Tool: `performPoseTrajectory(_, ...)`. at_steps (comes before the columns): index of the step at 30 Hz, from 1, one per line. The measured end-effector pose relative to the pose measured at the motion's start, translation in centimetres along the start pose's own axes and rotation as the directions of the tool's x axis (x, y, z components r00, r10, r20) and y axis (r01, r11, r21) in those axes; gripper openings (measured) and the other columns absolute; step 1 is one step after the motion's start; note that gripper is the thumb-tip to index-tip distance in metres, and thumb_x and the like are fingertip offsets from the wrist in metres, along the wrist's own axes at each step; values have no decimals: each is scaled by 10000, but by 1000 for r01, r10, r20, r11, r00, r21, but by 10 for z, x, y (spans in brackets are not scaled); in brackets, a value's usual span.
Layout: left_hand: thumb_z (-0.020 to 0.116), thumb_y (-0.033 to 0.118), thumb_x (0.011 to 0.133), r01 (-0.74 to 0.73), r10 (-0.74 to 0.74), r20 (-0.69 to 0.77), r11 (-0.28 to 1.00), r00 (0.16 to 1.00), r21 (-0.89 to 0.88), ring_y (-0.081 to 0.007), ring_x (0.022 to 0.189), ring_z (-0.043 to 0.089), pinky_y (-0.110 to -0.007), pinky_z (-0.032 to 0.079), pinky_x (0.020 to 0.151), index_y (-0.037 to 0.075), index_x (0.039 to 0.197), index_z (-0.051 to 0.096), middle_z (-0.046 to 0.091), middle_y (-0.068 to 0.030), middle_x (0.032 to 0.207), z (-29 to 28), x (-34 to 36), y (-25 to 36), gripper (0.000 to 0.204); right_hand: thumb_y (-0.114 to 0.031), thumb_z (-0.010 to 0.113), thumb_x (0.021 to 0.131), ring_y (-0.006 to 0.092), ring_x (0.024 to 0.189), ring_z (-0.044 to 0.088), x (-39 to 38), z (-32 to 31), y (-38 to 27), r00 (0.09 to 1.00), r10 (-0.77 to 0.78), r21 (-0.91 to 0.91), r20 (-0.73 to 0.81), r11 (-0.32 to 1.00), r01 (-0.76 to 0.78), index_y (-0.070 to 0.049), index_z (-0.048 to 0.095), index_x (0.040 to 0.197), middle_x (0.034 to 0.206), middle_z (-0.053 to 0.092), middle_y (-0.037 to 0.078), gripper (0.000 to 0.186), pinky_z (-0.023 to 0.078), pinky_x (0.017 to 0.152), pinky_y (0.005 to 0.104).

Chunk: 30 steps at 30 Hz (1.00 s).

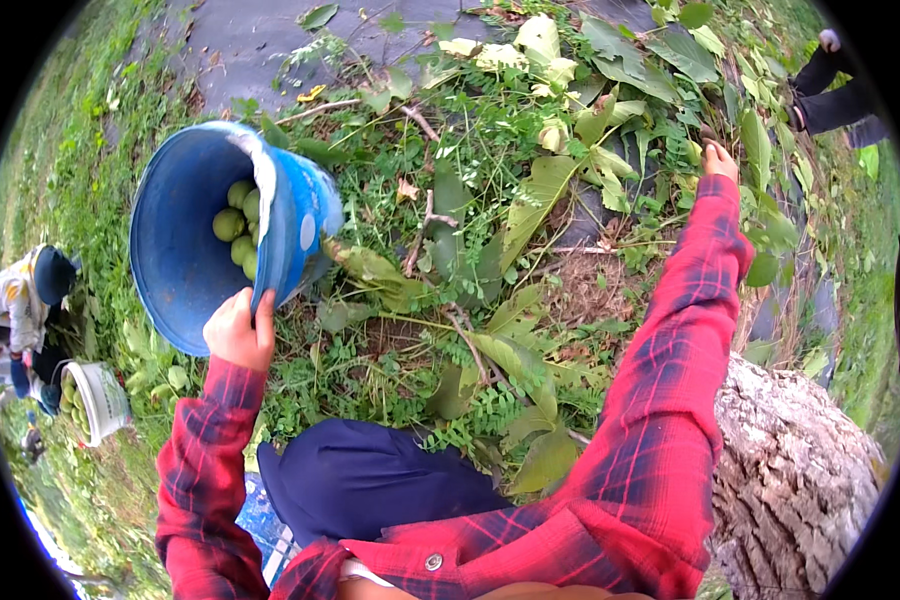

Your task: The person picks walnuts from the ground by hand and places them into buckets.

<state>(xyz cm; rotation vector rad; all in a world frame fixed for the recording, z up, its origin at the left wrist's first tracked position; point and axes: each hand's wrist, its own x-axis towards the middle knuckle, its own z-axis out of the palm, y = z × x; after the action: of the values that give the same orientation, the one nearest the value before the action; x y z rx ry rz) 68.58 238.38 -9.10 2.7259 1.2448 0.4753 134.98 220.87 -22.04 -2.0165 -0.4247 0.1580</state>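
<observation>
Left hand (pixel 240 330) grips a round, scuffed bucket (pixel 290 205); right hand (pixel 718 162) curls near broad, veined leaves (pixel 756 148), hold unclear.

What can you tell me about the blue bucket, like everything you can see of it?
The blue bucket looks like plastic, round and wide-mouthed, with scuffed walls, a whitish strip along part of the rim and a pale round patch outside. It is tilted, its open mouth showing several round green fruits inside. The left hand grips its near rim. It is over leafy ground plants; whether its base rests there is unclear.
</observation>
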Motion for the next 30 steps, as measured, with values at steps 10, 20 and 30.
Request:
performPoseTrajectory(10, 481, 140, 756, 5, -9, 112, 999, 994, 35, -296, 453, 420, -352, 322, 431, 30, 575, 400, 399, -119, 492, -6, 1, -9, 226, -261, 492, 743, 296, 844, 524, 0, 47, 34, 993, -64, -689, -99, 724, -22, -166, 448, 1107, 940, 547, 147, 380, 390, 745, 353)
performPoseTrajectory(20, 490, 135, 747, 0, -4, 89, 999, 996, 42, -289, 453, 418, -357, 315, 426, 37, 571, 402, 398, -114, 494, -2, 4, -3, 220, -360, 682, 524, 292, 852, 511, -101, 77, -47, 981, -38, -692, -188, 714, -105, -200, 494, 988, 949, 501, 99, 525, 400, 734, 400)
performPoseTrajectory(30, 487, 135, 756, -28, 27, 41, 999, 999, 18, -287, 455, 429, -351, 323, 428, 28, 583, 419, 417, -120, 505, 3, 2, -4, 215, -224, 485, 709, 313, 692, 502, -117, 10, -80, 839, 520, 982, -158, 172, 78, -32, 437, 865, 812, 461, 158, 252, 500, 581, 454)
